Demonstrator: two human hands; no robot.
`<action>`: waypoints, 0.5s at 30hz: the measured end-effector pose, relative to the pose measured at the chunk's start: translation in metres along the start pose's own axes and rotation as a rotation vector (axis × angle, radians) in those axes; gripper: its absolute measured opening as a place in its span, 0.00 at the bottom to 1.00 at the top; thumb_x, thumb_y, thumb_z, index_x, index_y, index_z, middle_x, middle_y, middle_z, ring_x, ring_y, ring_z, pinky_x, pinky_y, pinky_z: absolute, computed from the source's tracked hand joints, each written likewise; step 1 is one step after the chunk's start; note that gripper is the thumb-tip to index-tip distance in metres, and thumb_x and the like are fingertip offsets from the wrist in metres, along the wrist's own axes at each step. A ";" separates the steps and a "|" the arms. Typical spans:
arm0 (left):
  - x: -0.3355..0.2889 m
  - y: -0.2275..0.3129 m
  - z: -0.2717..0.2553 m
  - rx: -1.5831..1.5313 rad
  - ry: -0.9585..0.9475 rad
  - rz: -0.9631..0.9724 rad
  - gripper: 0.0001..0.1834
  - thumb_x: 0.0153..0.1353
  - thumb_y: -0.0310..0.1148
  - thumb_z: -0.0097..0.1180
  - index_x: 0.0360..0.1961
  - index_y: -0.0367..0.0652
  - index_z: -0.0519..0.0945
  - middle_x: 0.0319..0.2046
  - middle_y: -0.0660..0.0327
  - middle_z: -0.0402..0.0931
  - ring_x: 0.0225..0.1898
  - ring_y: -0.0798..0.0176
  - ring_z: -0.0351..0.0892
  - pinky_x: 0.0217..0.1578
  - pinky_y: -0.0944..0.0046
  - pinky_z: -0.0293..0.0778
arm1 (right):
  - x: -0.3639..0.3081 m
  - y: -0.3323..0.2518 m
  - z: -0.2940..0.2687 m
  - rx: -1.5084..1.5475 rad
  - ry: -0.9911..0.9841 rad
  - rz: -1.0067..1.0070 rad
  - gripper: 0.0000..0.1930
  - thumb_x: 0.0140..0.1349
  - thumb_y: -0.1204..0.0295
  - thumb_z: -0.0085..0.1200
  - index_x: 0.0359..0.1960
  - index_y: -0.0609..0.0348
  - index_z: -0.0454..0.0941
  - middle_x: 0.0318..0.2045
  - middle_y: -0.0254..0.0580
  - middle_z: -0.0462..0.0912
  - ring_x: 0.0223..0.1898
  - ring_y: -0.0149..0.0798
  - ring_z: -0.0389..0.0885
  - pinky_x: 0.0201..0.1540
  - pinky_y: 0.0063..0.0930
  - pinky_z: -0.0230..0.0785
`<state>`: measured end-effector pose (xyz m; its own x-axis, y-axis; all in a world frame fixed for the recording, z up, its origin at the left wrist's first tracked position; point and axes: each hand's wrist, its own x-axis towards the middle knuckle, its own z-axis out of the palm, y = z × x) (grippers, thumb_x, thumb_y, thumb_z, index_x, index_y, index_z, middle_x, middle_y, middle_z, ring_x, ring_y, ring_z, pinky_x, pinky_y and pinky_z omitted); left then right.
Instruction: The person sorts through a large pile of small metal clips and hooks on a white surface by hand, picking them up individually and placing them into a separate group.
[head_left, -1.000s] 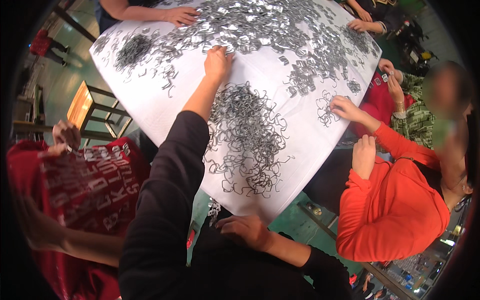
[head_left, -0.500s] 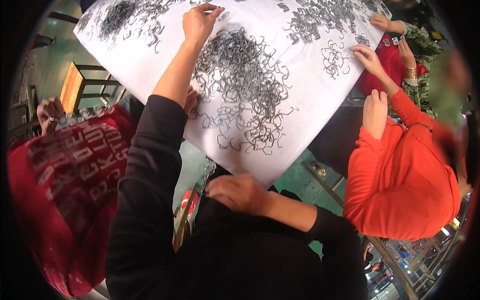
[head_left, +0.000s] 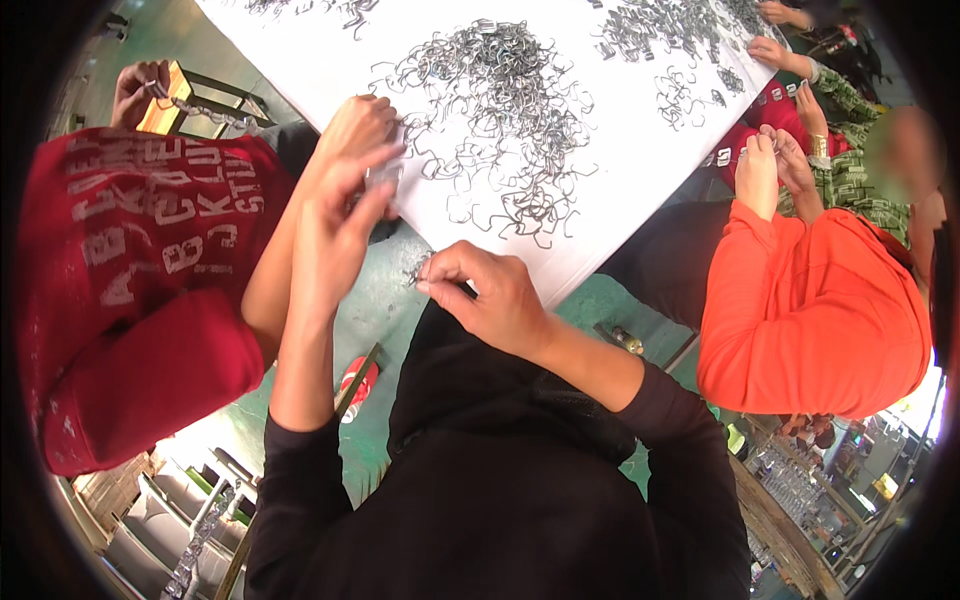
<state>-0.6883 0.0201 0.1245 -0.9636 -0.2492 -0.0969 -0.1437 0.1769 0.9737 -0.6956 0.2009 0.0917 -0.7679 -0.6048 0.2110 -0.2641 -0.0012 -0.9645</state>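
Note:
Over the near left edge of the white table [head_left: 490, 262], my left hand [head_left: 338, 225] is smeared by motion, with finger and thumb around a small grey metal link [head_left: 383, 176]. Lower and to the right, off the table's near corner, my right hand [head_left: 490, 300] is closed in a pinch. At its fingertips hang a few small metal links [head_left: 417, 268], partly hidden by the fingers. Beyond both hands spreads a loose pile of bent metal wire hooks [head_left: 500, 130], densest at its far end.
At my left, a co-worker in a red top reaches a hand [head_left: 358, 128] to the table edge, close behind my left hand. Someone in an orange top [head_left: 800, 310] works at my right. More metal pieces [head_left: 660, 30] lie farther back. A wooden stool [head_left: 165, 100] stands at far left.
My left hand has come back from the far side of the pile toward me. My right hand has risen slightly. The red-sleeved co-worker's arm now reaches to the table edge.

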 end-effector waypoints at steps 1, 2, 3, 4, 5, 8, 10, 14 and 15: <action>-0.019 -0.009 -0.002 -0.077 -0.013 -0.101 0.16 0.59 0.21 0.52 0.49 0.34 0.76 0.36 0.63 0.76 0.34 0.74 0.73 0.36 0.72 0.72 | -0.001 0.001 0.002 0.012 0.028 -0.005 0.06 0.54 0.80 0.56 0.30 0.61 0.70 0.24 0.41 0.79 0.25 0.38 0.82 0.27 0.27 0.72; -0.034 -0.011 -0.002 -0.125 -0.005 -0.131 0.15 0.59 0.20 0.52 0.49 0.33 0.75 0.36 0.62 0.77 0.35 0.74 0.74 0.36 0.72 0.73 | -0.002 0.001 0.003 0.001 0.030 0.000 0.07 0.54 0.80 0.56 0.30 0.61 0.69 0.24 0.40 0.79 0.26 0.38 0.82 0.27 0.26 0.73; -0.048 -0.011 -0.002 -0.172 0.012 -0.162 0.15 0.59 0.19 0.52 0.49 0.33 0.75 0.37 0.61 0.78 0.35 0.74 0.74 0.36 0.73 0.73 | -0.003 0.000 0.004 -0.005 0.030 -0.008 0.07 0.54 0.80 0.56 0.30 0.61 0.69 0.24 0.40 0.79 0.26 0.38 0.82 0.27 0.26 0.73; -0.058 -0.011 -0.001 -0.167 0.031 -0.163 0.16 0.59 0.19 0.53 0.50 0.32 0.75 0.36 0.62 0.78 0.35 0.74 0.74 0.35 0.73 0.73 | -0.003 0.000 0.005 -0.011 0.031 -0.015 0.07 0.54 0.80 0.56 0.30 0.61 0.69 0.24 0.40 0.79 0.26 0.38 0.82 0.27 0.26 0.73; -0.067 -0.010 0.000 -0.161 0.048 -0.164 0.16 0.59 0.20 0.53 0.50 0.32 0.74 0.35 0.62 0.78 0.35 0.74 0.74 0.35 0.73 0.72 | -0.004 -0.001 0.007 -0.019 0.033 -0.021 0.07 0.54 0.80 0.56 0.30 0.61 0.69 0.24 0.39 0.79 0.26 0.38 0.82 0.27 0.26 0.73; -0.082 -0.010 0.003 -0.180 0.088 -0.175 0.17 0.59 0.20 0.54 0.50 0.32 0.74 0.35 0.62 0.78 0.35 0.74 0.74 0.35 0.72 0.73 | -0.006 -0.005 0.011 -0.041 0.028 -0.020 0.07 0.54 0.80 0.57 0.29 0.62 0.69 0.24 0.39 0.79 0.26 0.38 0.82 0.27 0.26 0.73; -0.087 -0.007 0.006 -0.176 0.115 -0.189 0.16 0.59 0.20 0.54 0.50 0.32 0.75 0.35 0.62 0.78 0.34 0.74 0.74 0.34 0.73 0.73 | -0.007 -0.007 0.013 -0.055 0.016 -0.002 0.08 0.53 0.80 0.58 0.29 0.62 0.70 0.25 0.38 0.79 0.26 0.35 0.82 0.28 0.25 0.74; -0.088 -0.004 0.006 0.006 0.118 -0.074 0.15 0.58 0.20 0.55 0.48 0.34 0.77 0.35 0.62 0.75 0.31 0.73 0.73 0.33 0.74 0.72 | -0.005 -0.008 0.016 -0.071 -0.002 0.022 0.07 0.53 0.81 0.60 0.29 0.64 0.72 0.26 0.37 0.81 0.27 0.30 0.83 0.30 0.22 0.76; -0.088 -0.004 0.007 0.017 0.129 -0.062 0.15 0.58 0.20 0.55 0.47 0.34 0.78 0.35 0.62 0.74 0.30 0.73 0.73 0.32 0.74 0.72 | -0.004 -0.008 0.017 -0.069 -0.001 0.022 0.07 0.53 0.81 0.59 0.29 0.63 0.72 0.26 0.37 0.81 0.27 0.30 0.83 0.30 0.22 0.75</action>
<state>-0.6045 0.0480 0.1276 -0.9159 -0.3805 -0.1281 -0.2066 0.1730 0.9630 -0.6804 0.1902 0.0957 -0.7732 -0.6052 0.1893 -0.2864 0.0670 -0.9558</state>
